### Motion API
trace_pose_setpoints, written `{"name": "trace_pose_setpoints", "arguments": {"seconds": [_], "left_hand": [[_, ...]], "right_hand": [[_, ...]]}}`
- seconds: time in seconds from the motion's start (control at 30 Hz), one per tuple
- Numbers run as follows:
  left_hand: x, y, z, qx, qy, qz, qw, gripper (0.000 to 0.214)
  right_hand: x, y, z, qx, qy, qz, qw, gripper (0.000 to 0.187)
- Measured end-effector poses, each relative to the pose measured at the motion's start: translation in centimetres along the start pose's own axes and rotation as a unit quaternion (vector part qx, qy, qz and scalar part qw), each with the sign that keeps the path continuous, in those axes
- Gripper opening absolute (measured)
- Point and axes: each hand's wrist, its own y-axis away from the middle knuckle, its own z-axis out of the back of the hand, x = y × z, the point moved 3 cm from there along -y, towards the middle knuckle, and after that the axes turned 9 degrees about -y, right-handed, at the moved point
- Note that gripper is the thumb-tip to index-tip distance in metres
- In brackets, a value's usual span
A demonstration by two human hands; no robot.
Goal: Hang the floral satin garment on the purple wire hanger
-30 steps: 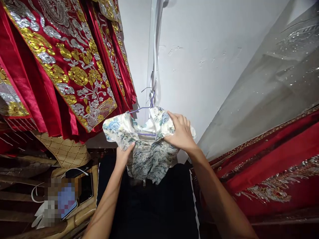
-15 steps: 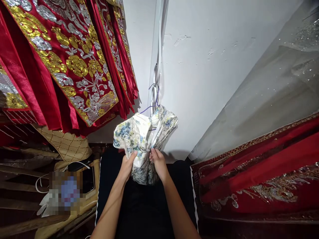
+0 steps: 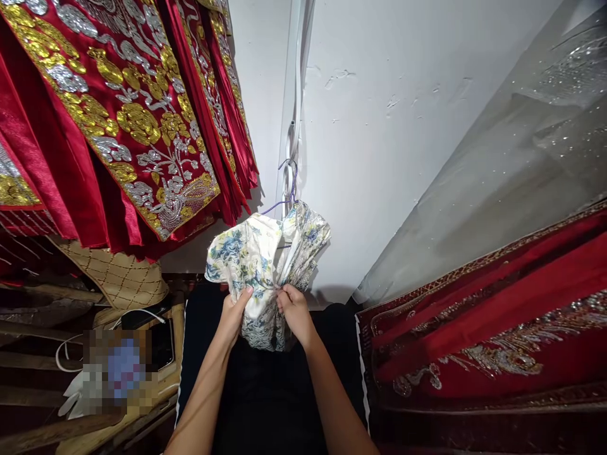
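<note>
A small white garment with a blue and yellow flower print [image 3: 258,253] hangs on a thin purple wire hanger [image 3: 286,189] in front of a white wall. My left hand [image 3: 233,311] grips the cloth at its lower left, fingers closed on it. My right hand [image 3: 294,311] pinches the bunched cloth just to the right, close beside the left hand. Both hands hold the garment gathered at its middle, and its lower edge hangs down between my wrists.
Red robes with gold and silver embroidery [image 3: 118,120] hang at the upper left. More red embroidered fabric [image 3: 484,328] under a clear plastic cover [image 3: 497,177] lies at the right. A wooden chair with a phone, cable and quilted beige cloth [image 3: 114,278] stands at the lower left.
A second ago my right hand lay spread on the garment's right shoulder. It has come down beside the left hand, and the cloth is now bunched narrower between both hands.
</note>
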Motion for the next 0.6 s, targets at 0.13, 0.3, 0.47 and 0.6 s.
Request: {"name": "trace_pose_setpoints", "arguments": {"seconds": [0.13,0.3,0.47,0.6], "left_hand": [[1.9,-1.4,3.6,-0.206,-0.104,-0.119,0.966,0.046],[5.0,-1.4,15.7,-0.397,-0.441,-0.09,0.8,0.041],[10.5,2.0,26.2,-0.414,-0.585,0.208,0.665,0.078],[12.8,2.0,28.0,-0.375,-0.61,0.228,0.66,0.079]], "right_hand": [[-0.2,0.1,1.5,-0.004,0.016,-0.005,1.0,0.029],[-0.5,0.1,2.6,0.002,0.079,-0.018,0.997,0.025],[0.0,0.3,1.8,-0.002,0.083,-0.015,0.996,0.024],[0.6,0.5,1.1,0.008,0.077,-0.034,0.996,0.024]]}}
